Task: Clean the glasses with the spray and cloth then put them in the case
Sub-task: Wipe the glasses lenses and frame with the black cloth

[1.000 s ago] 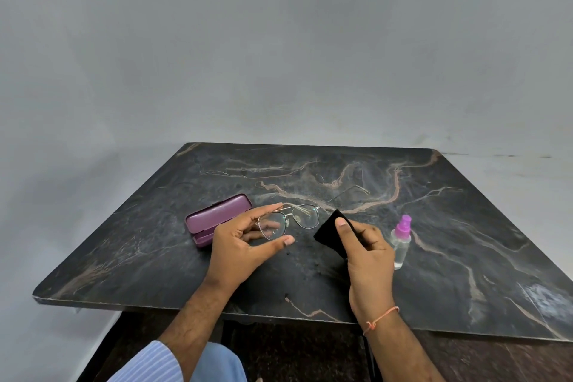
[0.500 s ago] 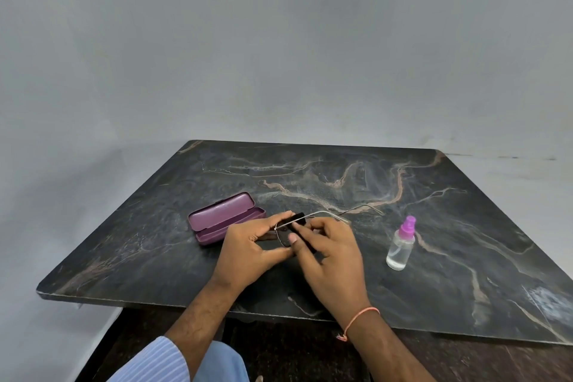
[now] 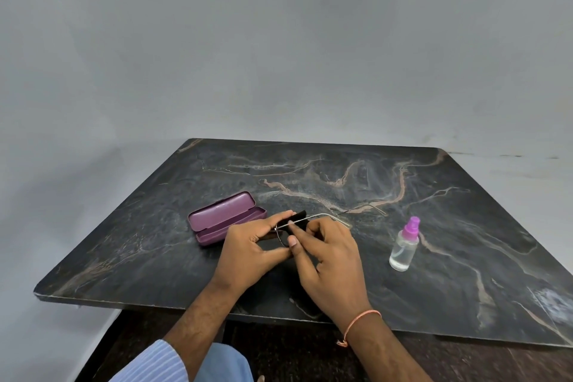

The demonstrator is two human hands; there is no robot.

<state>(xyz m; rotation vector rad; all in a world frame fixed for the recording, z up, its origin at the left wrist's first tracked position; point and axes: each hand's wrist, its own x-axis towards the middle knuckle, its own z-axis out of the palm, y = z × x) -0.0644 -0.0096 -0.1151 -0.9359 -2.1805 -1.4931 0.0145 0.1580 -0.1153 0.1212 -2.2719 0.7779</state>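
My left hand [image 3: 251, 253] pinches the thin wire-framed glasses [image 3: 322, 216] by the left lens rim, just above the dark marble table [image 3: 465, 273]. My right hand [image 3: 330, 260] pinches the black cloth [image 3: 294, 220] around that lens, thumb on the near side. The lenses are mostly hidden by cloth and fingers; the temples stick out to the right. The purple case [image 3: 223, 220] lies open just left of my hands. The small clear spray bottle [image 3: 404, 245] with a pink cap stands upright to the right.
The table's front edge [image 3: 186, 307] runs just below my wrists. A plain grey wall [image 3: 279, 56] rises behind the table. My blue striped sleeve [image 3: 152, 363] shows at the bottom.
My right hand brought the black cloth from beside the glasses onto the lens and now pinches it there. Both hands have lowered and come together.
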